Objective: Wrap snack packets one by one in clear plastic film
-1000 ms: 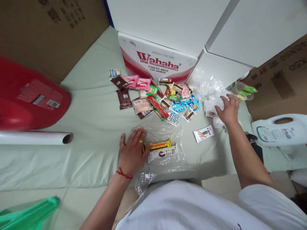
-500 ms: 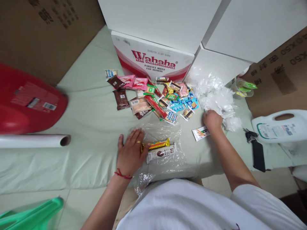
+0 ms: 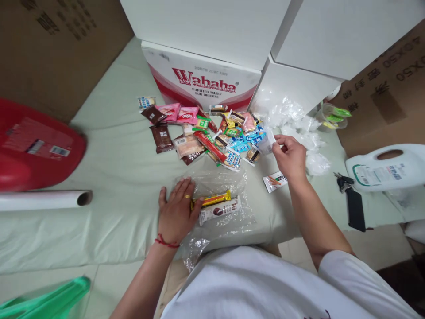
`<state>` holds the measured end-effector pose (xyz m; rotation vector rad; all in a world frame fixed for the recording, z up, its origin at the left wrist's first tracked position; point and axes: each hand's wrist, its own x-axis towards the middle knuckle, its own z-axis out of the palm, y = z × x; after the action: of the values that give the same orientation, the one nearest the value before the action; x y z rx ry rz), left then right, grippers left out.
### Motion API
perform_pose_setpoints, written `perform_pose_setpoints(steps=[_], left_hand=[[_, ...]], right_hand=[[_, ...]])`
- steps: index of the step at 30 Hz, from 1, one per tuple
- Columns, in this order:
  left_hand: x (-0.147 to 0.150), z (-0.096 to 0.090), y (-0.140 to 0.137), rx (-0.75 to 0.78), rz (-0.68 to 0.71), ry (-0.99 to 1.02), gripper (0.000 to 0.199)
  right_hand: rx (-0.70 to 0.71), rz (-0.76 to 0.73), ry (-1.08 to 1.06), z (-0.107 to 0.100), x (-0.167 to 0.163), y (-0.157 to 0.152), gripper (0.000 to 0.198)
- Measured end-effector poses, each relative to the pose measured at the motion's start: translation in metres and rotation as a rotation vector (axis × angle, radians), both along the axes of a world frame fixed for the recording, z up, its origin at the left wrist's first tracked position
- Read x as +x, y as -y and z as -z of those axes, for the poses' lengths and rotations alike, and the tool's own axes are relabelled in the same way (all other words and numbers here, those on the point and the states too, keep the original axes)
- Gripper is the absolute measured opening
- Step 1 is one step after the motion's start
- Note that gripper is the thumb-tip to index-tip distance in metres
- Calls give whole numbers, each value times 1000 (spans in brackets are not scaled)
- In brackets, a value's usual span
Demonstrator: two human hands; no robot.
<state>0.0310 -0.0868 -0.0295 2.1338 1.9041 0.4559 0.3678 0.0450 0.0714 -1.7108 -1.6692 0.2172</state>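
Note:
My left hand [image 3: 177, 210] lies flat with fingers stretched, pressing the left side of a clear plastic bag [image 3: 247, 221]. Its thumb touches the end of a yellow-wrapped snack bar [image 3: 215, 199]. Beside that bar is a white-wrapped snack bar [image 3: 219, 211]; both lie on or in the bag, I cannot tell which. My right hand [image 3: 291, 157] pinches a small whitish see-through packet [image 3: 266, 142] at the right edge of a pile of wrapped snacks [image 3: 209, 144]. Below the right hand, a white snack packet [image 3: 274, 181] rests on the cloth.
Crumpled clear plastic [image 3: 307, 133] lies right of the pile, near a clear cup [image 3: 328, 116]. Behind stands a Wahaha carton [image 3: 206, 82]. A white jug [image 3: 388, 170], keys [image 3: 343, 180] and a black phone [image 3: 356, 210] are right; a red container [image 3: 36, 146] and white tube [image 3: 43, 200] left.
My right hand has risen from beside the white snack packet and now pinches a whitish packet near the pile. My left hand stays on the bag. The view has shifted slightly.

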Motion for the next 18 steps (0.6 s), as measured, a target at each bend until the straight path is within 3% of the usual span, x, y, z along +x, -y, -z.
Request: perform_pose_setpoints(steps=[4,6,8,10,13,15,18], left_hand=[[1,0,0,-1,6,0,59],[1,0,0,-2,-2,0,58],[1,0,0,-4,-5,-2,59],[1,0,0,-6,-3,-3,59],[1,1,0,-7,1,5,59],[1,1,0,-6,1,15,58],[1,0,0,-2,-6,21,57]], right_hand=[[34,7,-330,3,-18,-17,16],[-27,16,-423,5,-12,-25,19],[-122,26,-387,7,9,-29,30],[-128,79,-238,7,44,-26,46],[8,366,50,12,115,-11,52],[-50,692,202,23,159,-1,52],[-180,794,190,48,196,-1,56]])
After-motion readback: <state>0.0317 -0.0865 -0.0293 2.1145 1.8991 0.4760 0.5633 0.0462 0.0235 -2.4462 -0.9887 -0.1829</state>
